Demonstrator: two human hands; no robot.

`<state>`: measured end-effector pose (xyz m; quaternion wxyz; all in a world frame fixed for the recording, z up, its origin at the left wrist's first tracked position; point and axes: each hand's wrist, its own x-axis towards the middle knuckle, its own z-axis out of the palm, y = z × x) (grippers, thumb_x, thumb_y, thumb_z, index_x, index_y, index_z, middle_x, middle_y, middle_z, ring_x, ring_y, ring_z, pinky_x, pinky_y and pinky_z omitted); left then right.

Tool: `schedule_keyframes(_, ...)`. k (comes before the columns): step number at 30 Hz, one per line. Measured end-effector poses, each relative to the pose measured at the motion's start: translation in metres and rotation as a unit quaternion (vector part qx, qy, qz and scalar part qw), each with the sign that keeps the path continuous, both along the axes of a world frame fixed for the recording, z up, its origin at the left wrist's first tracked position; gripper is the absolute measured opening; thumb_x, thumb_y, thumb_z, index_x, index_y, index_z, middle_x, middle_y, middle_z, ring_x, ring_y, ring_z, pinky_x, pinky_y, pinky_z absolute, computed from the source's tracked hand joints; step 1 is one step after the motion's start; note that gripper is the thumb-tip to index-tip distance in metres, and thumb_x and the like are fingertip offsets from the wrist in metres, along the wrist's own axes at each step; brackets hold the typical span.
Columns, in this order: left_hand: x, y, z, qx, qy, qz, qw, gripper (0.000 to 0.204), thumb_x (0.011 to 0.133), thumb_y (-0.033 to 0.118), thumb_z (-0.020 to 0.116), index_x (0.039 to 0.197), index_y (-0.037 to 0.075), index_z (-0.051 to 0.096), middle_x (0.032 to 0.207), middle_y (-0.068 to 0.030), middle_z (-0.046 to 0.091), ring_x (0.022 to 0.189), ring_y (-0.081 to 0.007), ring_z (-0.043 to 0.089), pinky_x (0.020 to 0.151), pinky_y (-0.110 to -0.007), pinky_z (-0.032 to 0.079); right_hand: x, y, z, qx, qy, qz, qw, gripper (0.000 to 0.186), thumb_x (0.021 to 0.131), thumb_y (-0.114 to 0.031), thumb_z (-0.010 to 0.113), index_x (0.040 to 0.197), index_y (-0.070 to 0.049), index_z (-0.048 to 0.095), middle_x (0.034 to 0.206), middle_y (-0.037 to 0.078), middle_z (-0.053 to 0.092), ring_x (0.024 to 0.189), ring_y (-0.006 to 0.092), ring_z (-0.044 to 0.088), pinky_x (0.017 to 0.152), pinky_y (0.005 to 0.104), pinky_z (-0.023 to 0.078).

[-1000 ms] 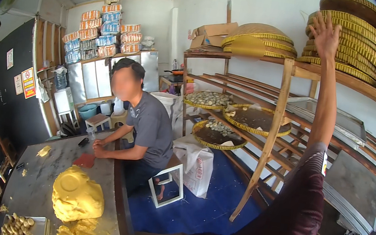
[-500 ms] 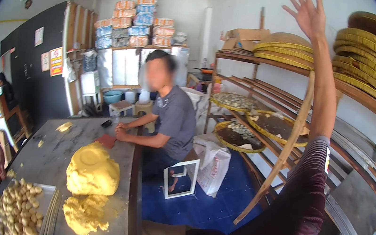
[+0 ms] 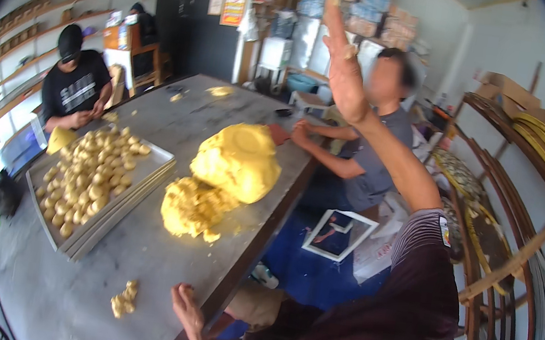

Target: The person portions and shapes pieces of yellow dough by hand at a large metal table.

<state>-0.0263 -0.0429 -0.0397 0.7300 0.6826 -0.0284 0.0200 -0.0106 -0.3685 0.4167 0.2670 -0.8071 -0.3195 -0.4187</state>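
My right hand (image 3: 346,70) is raised high in front of me, fingers stretched and seen from the side, with yellow bits stuck to it. Nothing is held in it. Low at the near table edge, my left hand (image 3: 188,310) has loosely bent fingers and no object visible in it. Left of that hand lies a small pale-yellow dough lump (image 3: 125,298). Farther up the table sits a big yellow dough mound (image 3: 236,162), with a crumbly dough heap (image 3: 193,209) touching its near side. Many small dough balls (image 3: 96,174) fill a metal tray (image 3: 163,153) at the left.
A person in grey (image 3: 386,144) sits at the table's far right side. Another in black (image 3: 77,86) works at the left edge. A white frame (image 3: 339,235) stands on the blue floor. Wooden racks (image 3: 514,270) with round woven trays line the right.
My view has turned left and down, showing more table, the whole tray and my left hand. My raised right hand, earlier spread at upper right, now appears near the middle, seen edge-on.
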Motion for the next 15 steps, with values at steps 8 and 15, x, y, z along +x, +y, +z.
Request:
schedule_keyframes(8, -0.003, 0.007, 0.029, 0.006, -0.007, 0.032, 0.999, 0.039, 0.105, 0.038, 0.045, 0.091, 0.003, 0.058, 0.070, -0.0007, 0.049, 0.063, -0.0091, 0.043, 0.057, -0.026, 0.038, 0.085, 0.053, -0.054, -0.041, -0.079, 0.064, 0.994, 0.063, 0.104, -0.050, 0.028, 0.156, -0.016, 0.022, 0.164, 0.013, 0.007, 0.151, 0.0330, 0.004, 0.119, 0.0484, 0.007)
schedule_keyframes(15, -0.003, 0.011, 0.029, 0.041, -0.008, 0.036, 0.998, 0.036, 0.103, 0.037, 0.050, 0.092, 0.003, 0.057, 0.077, -0.0015, 0.052, 0.066, -0.0118, 0.044, 0.061, -0.027, 0.038, 0.084, 0.044, -0.074, -0.059, -0.040, 0.059, 0.996, 0.058, 0.105, -0.042, 0.033, 0.155, -0.015, 0.025, 0.163, 0.016, 0.010, 0.150, 0.0353, 0.010, 0.119, 0.0485, 0.012)
